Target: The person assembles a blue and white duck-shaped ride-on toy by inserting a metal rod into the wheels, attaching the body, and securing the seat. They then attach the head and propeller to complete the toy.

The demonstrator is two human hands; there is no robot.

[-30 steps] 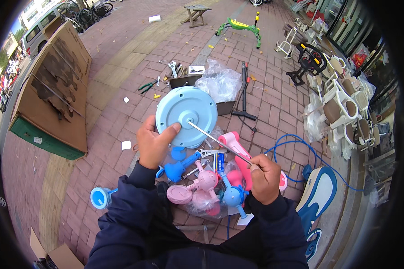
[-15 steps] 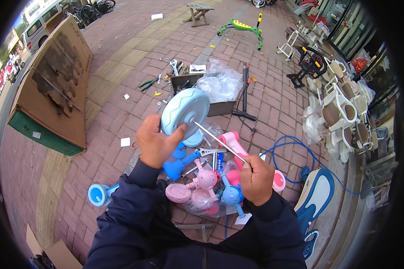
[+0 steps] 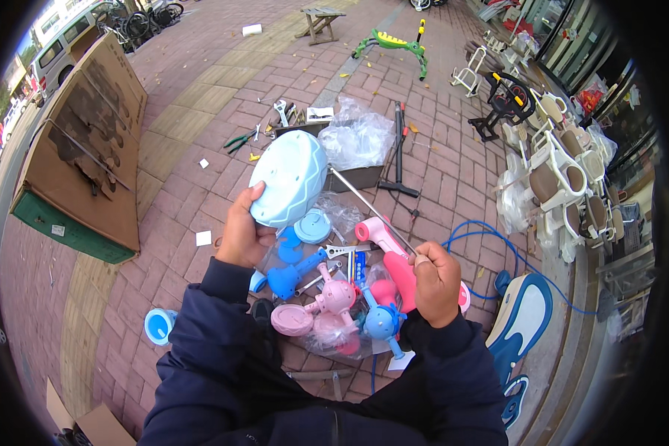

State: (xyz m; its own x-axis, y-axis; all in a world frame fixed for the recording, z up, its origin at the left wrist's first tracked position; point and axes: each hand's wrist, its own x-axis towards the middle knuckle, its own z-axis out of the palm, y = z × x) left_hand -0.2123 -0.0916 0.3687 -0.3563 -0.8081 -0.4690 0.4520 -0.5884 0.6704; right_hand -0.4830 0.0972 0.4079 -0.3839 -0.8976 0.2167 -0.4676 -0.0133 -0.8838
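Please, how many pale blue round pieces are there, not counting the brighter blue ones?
2: a zigzag-patterned piece in the left hand, and a lid-like piece just below it in the picture. Some may be hidden.

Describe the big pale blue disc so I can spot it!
From the big cardboard box on the left, look right to the left hand. It holds the big disc. Unlike the smaller disc just below in view, it shows a zigzag along its side.
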